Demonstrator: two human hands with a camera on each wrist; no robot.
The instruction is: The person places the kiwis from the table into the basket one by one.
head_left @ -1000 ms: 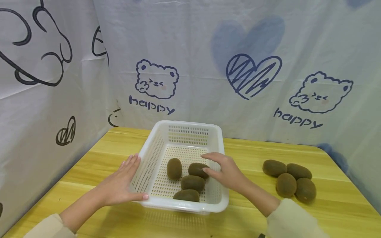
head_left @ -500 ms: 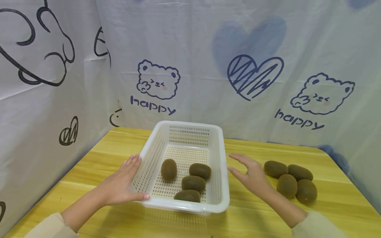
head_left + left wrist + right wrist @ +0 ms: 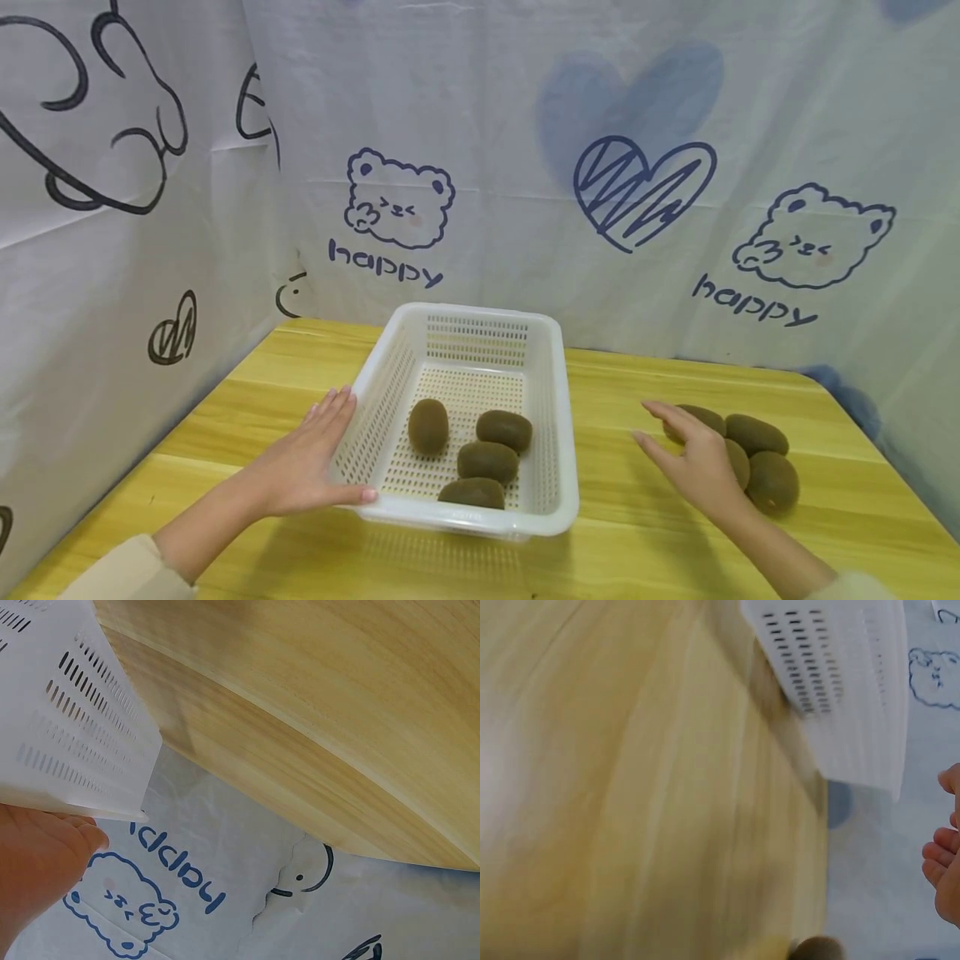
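A white plastic basket (image 3: 558,400) with slotted walls stands mid-table. Inside it lie several brown kiwis; one kiwi (image 3: 428,427) is apart at the left, while another kiwi (image 3: 504,431) tops a row at the right. My left hand (image 3: 300,462) rests on the basket's left front corner, fingers straight along the rim and thumb on the front edge. My right hand (image 3: 697,462) is over the table, thumb and fingers spread with nothing between them. It partly covers a cluster of loose kiwis, among them a kiwi (image 3: 772,483) at the right.
The yellow wood-grain table (image 3: 615,533) reaches back to a white printed cloth (image 3: 510,233) hanging behind. A similar cloth (image 3: 217,225) hangs along the left side. In the right wrist view, a kiwi (image 3: 817,949) shows at the bottom edge.
My right hand has left the basket and moved right to the loose kiwis. The left kiwi in the basket has rolled slightly. My left hand stays on the rim.
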